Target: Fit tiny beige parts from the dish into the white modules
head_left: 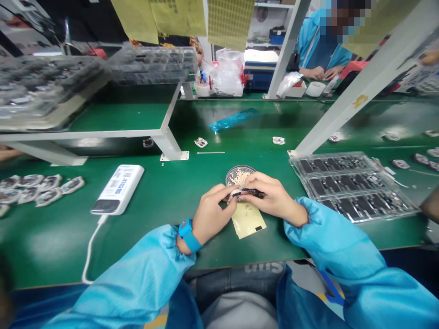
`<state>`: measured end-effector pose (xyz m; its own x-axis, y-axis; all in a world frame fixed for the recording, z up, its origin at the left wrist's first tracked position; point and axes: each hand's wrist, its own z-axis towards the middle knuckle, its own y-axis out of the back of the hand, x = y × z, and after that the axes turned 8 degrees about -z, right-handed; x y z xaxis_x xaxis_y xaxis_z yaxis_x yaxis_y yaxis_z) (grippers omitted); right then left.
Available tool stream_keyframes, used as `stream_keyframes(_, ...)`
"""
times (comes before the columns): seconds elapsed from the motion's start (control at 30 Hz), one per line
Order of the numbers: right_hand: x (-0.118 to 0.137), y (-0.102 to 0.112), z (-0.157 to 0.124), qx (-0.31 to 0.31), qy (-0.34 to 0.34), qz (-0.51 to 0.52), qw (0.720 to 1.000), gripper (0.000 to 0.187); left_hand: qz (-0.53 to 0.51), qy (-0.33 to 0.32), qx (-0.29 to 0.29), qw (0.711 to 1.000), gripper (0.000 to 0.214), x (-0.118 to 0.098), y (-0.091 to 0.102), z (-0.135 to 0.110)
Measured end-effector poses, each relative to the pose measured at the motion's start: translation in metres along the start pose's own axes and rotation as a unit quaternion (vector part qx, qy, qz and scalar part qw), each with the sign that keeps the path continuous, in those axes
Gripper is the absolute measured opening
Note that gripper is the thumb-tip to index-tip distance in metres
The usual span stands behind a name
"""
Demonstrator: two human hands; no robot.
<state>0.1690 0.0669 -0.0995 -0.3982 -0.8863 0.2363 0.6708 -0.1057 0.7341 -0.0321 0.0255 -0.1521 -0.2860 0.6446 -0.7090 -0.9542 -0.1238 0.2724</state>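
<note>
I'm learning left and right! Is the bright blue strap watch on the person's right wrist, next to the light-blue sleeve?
No: the head view shows the bright blue strap watch on the person's left wrist, next to the light-blue sleeve.

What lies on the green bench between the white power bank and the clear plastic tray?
The head view shows the left hand and right hand holding a small dark part, with a round dish and a yellow sheet by them. Power bank; tray.

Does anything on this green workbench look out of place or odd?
A strip of teal plastic film lies crumpled and slanted on the green workbench, apart from the clear trays. It looks like stray packaging, not placed parts.
</note>
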Motion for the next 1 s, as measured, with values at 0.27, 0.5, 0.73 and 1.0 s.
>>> stream_keyframes(0.27, 0.004, 0.003, -0.003, 0.054, 0.011, -0.091, 0.994, 0.016, -0.007, 0.004, -0.002, 1.0, 0.031, 0.0, -0.001, 0.003)
stream_keyframes(0.5, 0.0, 0.001, -0.001, 0.049, -0.017, -0.045, 0.998, 0.011, -0.029, 0.036, -0.008, 0.999, 0.026, 0.004, 0.001, 0.007)
stream_keyframes(0.73, -0.022, 0.007, 0.003, -0.002, -0.128, -0.148, 0.981, 0.016, 0.089, 0.066, -0.054, 0.992, 0.029, 0.044, 0.022, 0.099)
stream_keyframes(1.0, -0.006, 0.031, 0.008, -0.127, -0.123, -0.086, 0.98, 0.035, 0.37, 0.159, -0.11, 0.909, 0.082, 0.106, 0.057, 0.178)
